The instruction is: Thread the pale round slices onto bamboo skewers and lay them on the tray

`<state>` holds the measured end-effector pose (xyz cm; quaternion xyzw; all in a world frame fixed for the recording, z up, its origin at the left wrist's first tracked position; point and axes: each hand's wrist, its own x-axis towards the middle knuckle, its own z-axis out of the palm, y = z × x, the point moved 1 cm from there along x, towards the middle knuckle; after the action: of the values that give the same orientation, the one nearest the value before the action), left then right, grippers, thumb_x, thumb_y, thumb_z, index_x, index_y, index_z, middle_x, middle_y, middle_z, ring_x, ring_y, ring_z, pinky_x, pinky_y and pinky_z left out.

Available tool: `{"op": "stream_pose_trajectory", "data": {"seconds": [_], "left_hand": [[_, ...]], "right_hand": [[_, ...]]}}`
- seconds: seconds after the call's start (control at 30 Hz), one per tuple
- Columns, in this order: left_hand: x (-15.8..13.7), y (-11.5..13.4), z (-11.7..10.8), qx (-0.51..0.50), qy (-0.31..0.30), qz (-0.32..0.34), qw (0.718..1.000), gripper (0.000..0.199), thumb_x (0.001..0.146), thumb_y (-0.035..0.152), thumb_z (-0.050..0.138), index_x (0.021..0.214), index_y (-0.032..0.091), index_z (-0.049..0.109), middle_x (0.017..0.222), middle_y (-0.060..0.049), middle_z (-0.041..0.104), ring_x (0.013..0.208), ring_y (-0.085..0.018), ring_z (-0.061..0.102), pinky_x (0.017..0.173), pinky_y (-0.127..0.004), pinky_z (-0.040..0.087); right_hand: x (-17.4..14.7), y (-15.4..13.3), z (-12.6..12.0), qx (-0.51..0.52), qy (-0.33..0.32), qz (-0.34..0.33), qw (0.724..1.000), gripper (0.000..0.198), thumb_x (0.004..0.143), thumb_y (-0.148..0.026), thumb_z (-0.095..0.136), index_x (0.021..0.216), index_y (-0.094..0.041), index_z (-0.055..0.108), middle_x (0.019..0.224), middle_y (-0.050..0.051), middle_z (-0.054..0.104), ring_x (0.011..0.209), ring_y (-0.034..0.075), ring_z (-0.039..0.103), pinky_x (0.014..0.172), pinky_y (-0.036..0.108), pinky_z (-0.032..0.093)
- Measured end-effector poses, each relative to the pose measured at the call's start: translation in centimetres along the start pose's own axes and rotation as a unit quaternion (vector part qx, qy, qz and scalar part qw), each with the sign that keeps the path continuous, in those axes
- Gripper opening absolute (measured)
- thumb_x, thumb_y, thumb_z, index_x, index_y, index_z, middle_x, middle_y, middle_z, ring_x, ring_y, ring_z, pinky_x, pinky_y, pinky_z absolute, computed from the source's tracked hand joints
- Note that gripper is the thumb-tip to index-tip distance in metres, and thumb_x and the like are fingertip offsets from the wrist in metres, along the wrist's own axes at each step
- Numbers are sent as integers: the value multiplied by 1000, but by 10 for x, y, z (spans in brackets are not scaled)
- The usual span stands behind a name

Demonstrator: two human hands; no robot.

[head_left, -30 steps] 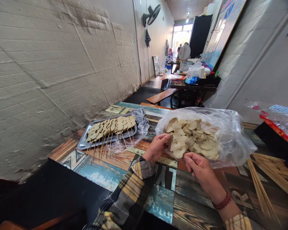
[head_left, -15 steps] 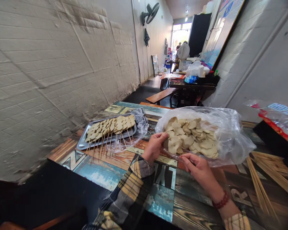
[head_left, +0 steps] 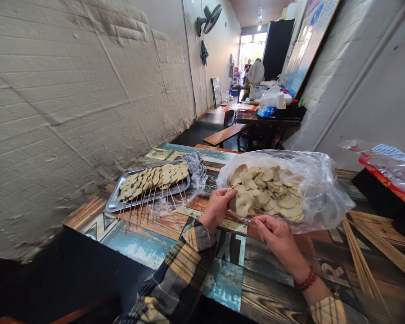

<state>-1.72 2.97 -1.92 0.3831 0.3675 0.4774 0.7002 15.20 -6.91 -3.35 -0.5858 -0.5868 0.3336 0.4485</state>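
My left hand (head_left: pixel 219 208) is closed in a pinch at the left edge of the pile, with a pale round slice (head_left: pixel 245 204) at its fingertips. Just to the right, my right hand (head_left: pixel 275 237) pinches what looks like a thin bamboo skewer, mostly hidden by the fingers. Many beige, floppy slices (head_left: pixel 286 202) lie heaped on an open clear plastic bag (head_left: pixel 327 198). On the left, a metal tray (head_left: pixel 114 203) carries several skewers threaded with the same slices (head_left: pixel 155 177), their bare sticks pointing toward me over the rim.
Loose bamboo skewers (head_left: pixel 362 263) lie at the table's right side. Behind them stands a black box (head_left: pixel 374 189) with red-edged plastic packaging (head_left: pixel 388 177). A grey cloth (head_left: pixel 195 165) sits behind the tray. Farther off are a bench (head_left: pixel 224 134) and a cluttered table (head_left: pixel 266 120).
The view has shifted slightly, so everything appears a little farther left. Both hands keep nearly the same pinch and place beside the slices.
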Motion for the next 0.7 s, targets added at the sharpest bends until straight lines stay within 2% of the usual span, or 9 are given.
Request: {"op": "stream_pose_trajectory", "data": {"seconds": [0.2,0.33,0.5,0.7], "left_hand": [[-5,5,4,-7,-8,-9,1000,52,50,54,95,67,12,69,64,0,62,56,-9,52,55,-21,40],[-8,8,6,-11,-23,-13,1000,52,46,48,98,73,12,71,70,-2,67,60,-11,57,57,-23,43],[-6,6,5,-18,8,-14,1000,54,44,54,96,67,13,68,64,0,63,56,-10,52,54,-23,41],[-5,3,6,2,-8,5,1000,52,49,54,95,62,13,65,62,0,60,57,-9,50,55,-21,37]], "right_hand": [[1,5,1,14,8,0,1000,55,87,-69,58,75,-18,75,48,-1,54,46,14,48,48,27,35],[1,4,1,16,6,0,1000,57,87,-70,57,74,-18,74,48,-1,54,46,15,48,49,27,36],[-1,0,0,10,1,-7,1000,60,86,-75,57,74,-19,74,48,0,55,46,16,49,48,28,37],[-1,2,0,1,3,-8,1000,60,87,-74,55,72,-19,72,48,0,55,47,16,49,50,28,35]]}}
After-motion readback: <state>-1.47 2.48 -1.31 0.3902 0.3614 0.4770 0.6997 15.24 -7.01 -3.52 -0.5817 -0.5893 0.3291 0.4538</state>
